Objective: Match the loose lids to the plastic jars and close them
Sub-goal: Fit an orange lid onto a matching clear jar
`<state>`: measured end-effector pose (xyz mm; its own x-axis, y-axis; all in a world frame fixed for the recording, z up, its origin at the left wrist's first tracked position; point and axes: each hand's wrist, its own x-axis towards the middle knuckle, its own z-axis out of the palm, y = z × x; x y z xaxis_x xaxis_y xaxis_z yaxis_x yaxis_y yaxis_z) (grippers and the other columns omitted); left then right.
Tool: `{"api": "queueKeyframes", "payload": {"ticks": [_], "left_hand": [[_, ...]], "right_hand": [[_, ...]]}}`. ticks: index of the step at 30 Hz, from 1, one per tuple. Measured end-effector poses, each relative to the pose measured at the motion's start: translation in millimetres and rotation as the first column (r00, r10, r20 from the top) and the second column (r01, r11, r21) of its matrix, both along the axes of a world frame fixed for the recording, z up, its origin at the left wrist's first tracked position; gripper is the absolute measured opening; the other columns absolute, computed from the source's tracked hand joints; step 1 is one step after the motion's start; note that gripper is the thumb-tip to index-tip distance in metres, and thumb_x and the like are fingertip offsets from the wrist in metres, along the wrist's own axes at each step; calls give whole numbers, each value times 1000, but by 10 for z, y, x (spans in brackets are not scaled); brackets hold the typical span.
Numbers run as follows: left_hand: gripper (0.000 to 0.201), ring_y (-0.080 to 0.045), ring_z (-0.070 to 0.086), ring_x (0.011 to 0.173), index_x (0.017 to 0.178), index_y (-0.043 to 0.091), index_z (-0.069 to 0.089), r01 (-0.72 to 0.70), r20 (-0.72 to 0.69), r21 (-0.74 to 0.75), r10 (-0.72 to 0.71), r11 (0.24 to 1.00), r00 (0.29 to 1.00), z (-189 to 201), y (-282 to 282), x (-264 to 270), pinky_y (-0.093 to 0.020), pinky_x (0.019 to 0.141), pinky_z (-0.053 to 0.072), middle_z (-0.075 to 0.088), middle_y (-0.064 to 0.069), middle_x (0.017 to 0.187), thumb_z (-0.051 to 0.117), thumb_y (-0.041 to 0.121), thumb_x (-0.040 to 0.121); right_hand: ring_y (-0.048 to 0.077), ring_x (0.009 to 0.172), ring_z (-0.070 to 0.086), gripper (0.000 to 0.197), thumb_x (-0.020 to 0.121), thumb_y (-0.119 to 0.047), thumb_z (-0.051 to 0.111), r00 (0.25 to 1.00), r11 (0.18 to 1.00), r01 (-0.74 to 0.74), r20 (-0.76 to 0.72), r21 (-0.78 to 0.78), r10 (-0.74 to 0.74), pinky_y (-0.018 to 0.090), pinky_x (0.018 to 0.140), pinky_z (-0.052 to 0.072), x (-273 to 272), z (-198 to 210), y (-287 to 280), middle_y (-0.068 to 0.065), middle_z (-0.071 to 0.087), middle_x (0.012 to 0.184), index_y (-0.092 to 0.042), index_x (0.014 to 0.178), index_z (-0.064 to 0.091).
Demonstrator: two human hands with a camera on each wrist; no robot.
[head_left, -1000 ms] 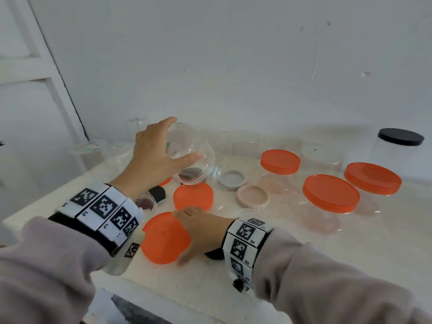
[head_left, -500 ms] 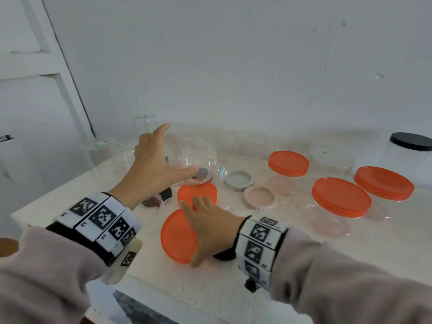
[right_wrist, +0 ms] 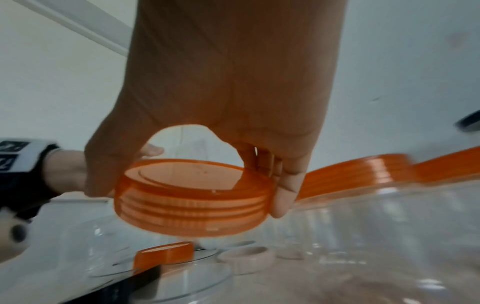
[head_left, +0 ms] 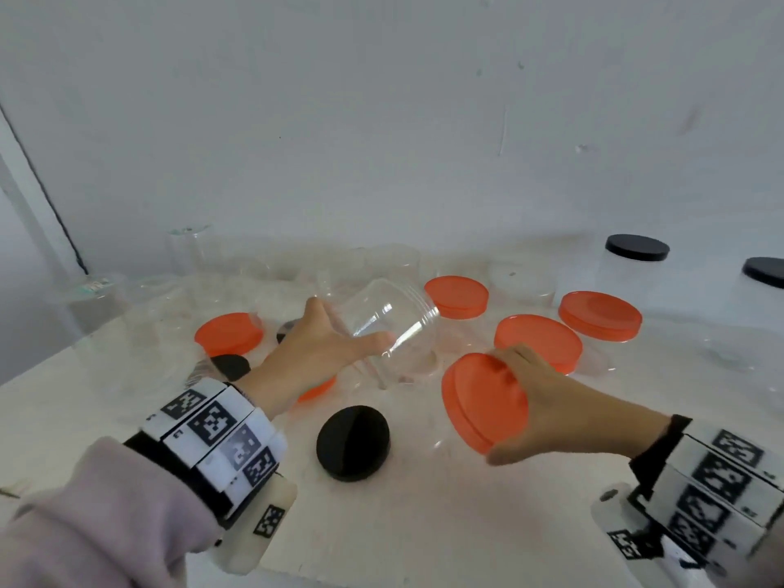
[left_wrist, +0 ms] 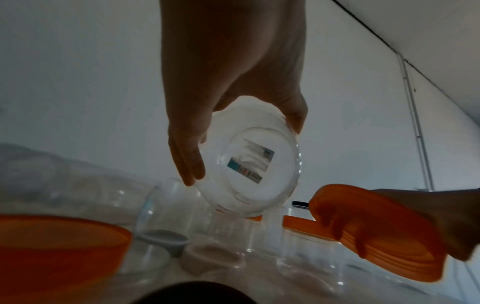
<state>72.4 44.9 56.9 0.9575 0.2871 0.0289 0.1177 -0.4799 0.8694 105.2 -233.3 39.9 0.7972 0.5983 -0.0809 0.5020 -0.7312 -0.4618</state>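
Observation:
My left hand (head_left: pixel 335 345) grips a clear plastic jar (head_left: pixel 390 320) lifted above the table and tipped on its side, its open mouth turned to the right. From the left wrist view the jar (left_wrist: pixel 249 170) shows a small label on its base. My right hand (head_left: pixel 530 396) holds a large orange lid (head_left: pixel 479 401) by its rim, tilted toward the jar's mouth and a short way apart from it. In the right wrist view my thumb and fingers (right_wrist: pixel 283 191) pinch the ribbed orange lid (right_wrist: pixel 192 197) from both sides.
A black lid (head_left: pixel 353 443) lies on the white table (head_left: pixel 424 524) near the front. More orange lids (head_left: pixel 229 333) and orange-lidded jars (head_left: pixel 600 316) stand behind, black-lidded jars (head_left: pixel 636 265) at far right, open clear jars (head_left: pixel 191 252) by the wall.
My right hand picked the large orange lid off the table and raised it to the right. My left hand swung the clear jar rightward and tipped its mouth toward the lid.

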Motion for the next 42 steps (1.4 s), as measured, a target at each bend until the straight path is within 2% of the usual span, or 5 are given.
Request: {"api": "queueKeyframes", "payload": {"ticks": [9,15,27,37,42], "left_hand": [[87,-9,59,106,113,29,53,323,-128,-238,-359,916,925,-138,-752,65,-33,97,49,61,4,118,81,51,34],[108,-4,45,115,138,26,39,449,-193,-60,-452,892,871,-326,-1101,69,-20,84,37,47,12,124,80,60,45],[99,-13,45,123,140,22,24,658,-322,36,-614,752,721,-446,-1436,78,-33,104,43,40,6,135,87,33,63],[73,31,49,86,112,44,35,789,-207,-114,-792,603,575,-380,-1493,86,5,69,39,45,26,111,73,-7,77],[94,11,47,112,144,33,22,745,-203,-133,-754,654,625,-449,-1455,105,-3,80,40,45,19,133,81,7,74]], "right_hand": [[3,114,47,107,42,-58,77,942,921,315,-197,230,-273,29,92,49,-51,160,-875,-18,38,128,-41,136,29],[-1,110,47,76,43,-58,76,906,870,405,-254,281,-340,18,74,48,-95,273,-1101,-20,42,123,-60,108,36],[9,118,41,120,46,-61,81,927,958,276,-242,-78,-287,22,88,42,-20,431,-938,-21,32,127,-39,147,19],[17,135,31,107,63,-60,79,979,913,50,-161,-404,-126,37,106,36,114,587,-509,-16,23,148,-48,146,15],[19,136,30,105,62,-59,80,984,862,-21,-165,-507,-73,41,105,35,120,617,-397,-17,22,146,-57,142,13]]}}
